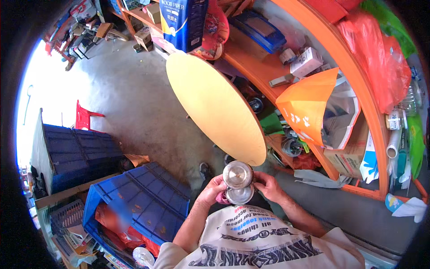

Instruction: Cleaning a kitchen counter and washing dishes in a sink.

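Observation:
In front of the white printed T-shirt, two round shiny metal lidded vessels, perhaps small pots, are held close together. The upper metal vessel (238, 175) overlaps the lower metal vessel (239, 195). My left hand (215, 189) grips them from the left side, with a pink cloth (222, 197) beneath its fingers. My right hand (269, 186) holds them at the right side; its fingertips are partly hidden behind the metal. Just beyond them, the near end of a pale yellow oval tabletop (218, 111) almost meets the upper vessel.
An orange wooden shelf (248, 72) with boxes, bags and jars stands on the right. Blue plastic crates (144, 198) lie at the left, one containing red bags. A red plastic chair (83, 116) stands farther off. A blue paper package (184, 25) stands beyond the tabletop.

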`<state>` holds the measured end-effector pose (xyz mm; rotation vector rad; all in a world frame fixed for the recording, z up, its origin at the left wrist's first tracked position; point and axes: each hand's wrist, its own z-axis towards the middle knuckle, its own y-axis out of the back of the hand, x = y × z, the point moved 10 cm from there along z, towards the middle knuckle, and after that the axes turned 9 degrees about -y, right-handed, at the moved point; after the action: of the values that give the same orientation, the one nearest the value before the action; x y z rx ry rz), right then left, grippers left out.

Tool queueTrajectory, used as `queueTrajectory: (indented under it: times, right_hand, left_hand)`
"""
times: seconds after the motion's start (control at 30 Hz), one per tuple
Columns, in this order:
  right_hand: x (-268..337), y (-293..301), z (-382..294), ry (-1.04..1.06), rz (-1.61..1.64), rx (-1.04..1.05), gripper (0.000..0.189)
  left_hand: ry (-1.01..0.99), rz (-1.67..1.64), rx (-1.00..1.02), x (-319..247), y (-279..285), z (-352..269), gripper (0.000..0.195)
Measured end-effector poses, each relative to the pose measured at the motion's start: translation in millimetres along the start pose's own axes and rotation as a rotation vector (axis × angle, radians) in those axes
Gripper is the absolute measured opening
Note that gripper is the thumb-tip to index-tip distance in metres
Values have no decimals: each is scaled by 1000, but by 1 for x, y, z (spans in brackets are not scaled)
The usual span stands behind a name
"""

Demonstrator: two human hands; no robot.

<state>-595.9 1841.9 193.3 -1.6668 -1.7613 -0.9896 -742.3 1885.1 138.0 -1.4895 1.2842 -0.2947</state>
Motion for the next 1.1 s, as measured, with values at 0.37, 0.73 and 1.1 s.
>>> queueTrajectory:
  times: [0.37,0.73,1.1]
  right_hand:
    - [73,38,-6,298,-444,-96,29]
    - [23,182,25,241,-373,-740,38]
    - [-65,200,269,148,-98,-620,49]
  left_hand:
    - [-23,137,27,-17,-16,24,42]
    - [-37,25,-81,-19,4,9,47]
    - [23,-3,-299,17,65,-4,34]
